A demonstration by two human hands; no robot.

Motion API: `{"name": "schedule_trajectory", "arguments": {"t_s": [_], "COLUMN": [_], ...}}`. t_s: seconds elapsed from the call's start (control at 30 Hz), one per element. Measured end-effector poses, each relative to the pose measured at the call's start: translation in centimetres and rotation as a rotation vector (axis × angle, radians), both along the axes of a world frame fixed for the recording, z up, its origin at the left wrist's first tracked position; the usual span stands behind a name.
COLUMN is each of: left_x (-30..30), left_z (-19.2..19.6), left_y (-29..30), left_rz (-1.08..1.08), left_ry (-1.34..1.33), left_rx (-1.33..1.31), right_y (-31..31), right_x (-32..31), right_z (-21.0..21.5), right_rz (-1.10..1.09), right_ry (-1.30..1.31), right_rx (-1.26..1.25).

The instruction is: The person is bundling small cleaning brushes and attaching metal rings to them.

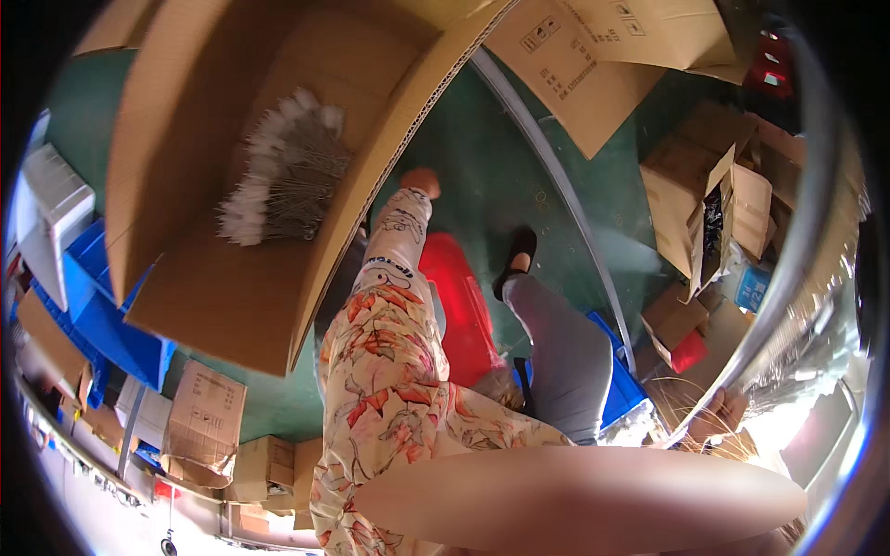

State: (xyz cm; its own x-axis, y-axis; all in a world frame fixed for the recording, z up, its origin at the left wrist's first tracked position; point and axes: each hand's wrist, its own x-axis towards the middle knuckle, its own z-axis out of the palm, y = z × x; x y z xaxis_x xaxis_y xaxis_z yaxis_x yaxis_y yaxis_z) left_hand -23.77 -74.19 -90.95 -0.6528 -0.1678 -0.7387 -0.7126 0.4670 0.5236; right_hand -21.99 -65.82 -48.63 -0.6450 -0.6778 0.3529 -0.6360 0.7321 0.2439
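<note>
At the upper left a large open cardboard box [213,306] holds a pile of wire-stemmed brushes [287,176] with white bristly ends. My left arm, in a floral sleeve with a pale printed oversleeve, reaches forward past the box's right edge. At its end my left hand [422,182] is small in view, beside the box rim; its fingers are hidden. Far right, my right hand [725,413] is partly seen, closed around a bundle of wire brushes [797,371]. Thin stems fan out to the hand's left, and the whitish bristly side is blurred.
A red plastic object [459,306] lies between my arm and my grey-trousered leg [561,343]. Open cardboard boxes [686,176] are piled at the right. A metal rail [556,176] crosses the green floor. Blue bins [111,324] and a carton [206,412] stand at the left.
</note>
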Motion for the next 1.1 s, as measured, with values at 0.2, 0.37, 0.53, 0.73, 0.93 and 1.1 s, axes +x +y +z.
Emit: {"name": "schedule_trajectory", "arguments": {"t_s": [0.2,0.37,0.53,0.73,0.93,1.1], "left_x": [3.3,3.6,9.5,11.1,6.8,8.9], "left_z": [12.2,30.5,41.9,41.3,25.2,21.5], "left_y": [-2.4,-0.7,6.4,12.0,21.1,25.5], "left_rz": [-0.181,-0.163,0.028,0.33,-0.414,-1.05], "left_ry": [-0.24,-0.001,0.256,0.324,0.21,0.284], "left_rx": [0.744,1.054,1.478,1.812,0.35,-0.036], "right_y": [19.0,16.8,14.1,19.5,23.6,26.6], "right_x": [-17.4,-14.6,-6.4,-7.2,-18.8,-25.5], "right_z": [13.2,13.0,9.6,9.8,19.2,16.8], "right_rz": [0.226,0.406,0.835,0.921,0.597,0.746], "right_ry": [-0.123,-0.179,-0.578,-0.393,-0.182,-0.282], "right_rx": [-0.25,-0.161,0.113,-0.035,-0.137,0.168]}}
